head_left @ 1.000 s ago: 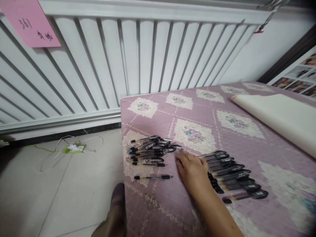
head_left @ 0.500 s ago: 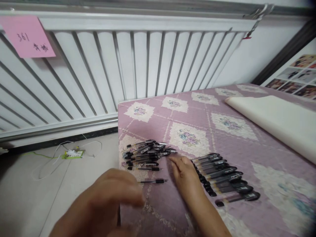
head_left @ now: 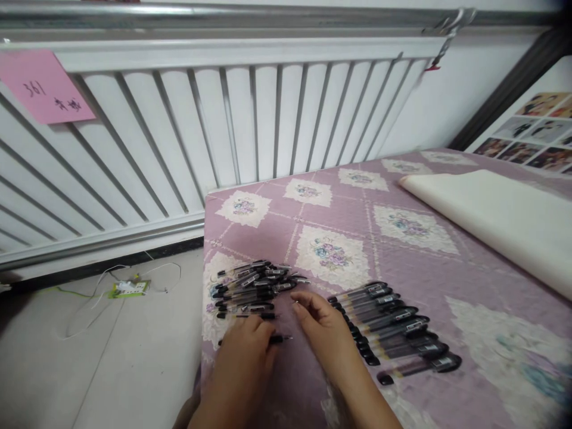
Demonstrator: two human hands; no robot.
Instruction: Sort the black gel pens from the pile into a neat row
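Observation:
My left hand point(head_left: 245, 351) is lowered over the near side of a loose pile of black gel pens point(head_left: 254, 283). Its fingers curl over a single pen point(head_left: 279, 339) lying just in front of the pile; both ends stick out and the middle is hidden. To the right, my right hand point(head_left: 324, 328) rests near the bedding with thumb and forefinger pinched together. A tiny pale glint shows at those fingertips, too small to name. Beyond that hand lies a slanted row of capped black gel pens point(head_left: 402, 322), side by side.
The pens lie on a purple floral bedspread point(head_left: 250, 232). A folded cream sheet point(head_left: 500, 208) covers the right side. Behind stands a white radiator point(head_left: 263, 119) with a pink note point(head_left: 47, 89). On the floor at left is a power strip point(head_left: 129, 288) with cords.
My left hand has come down from a blurred, raised position onto the pen in front of the pile. My right hand stays between pile and row. The view has shifted slightly.

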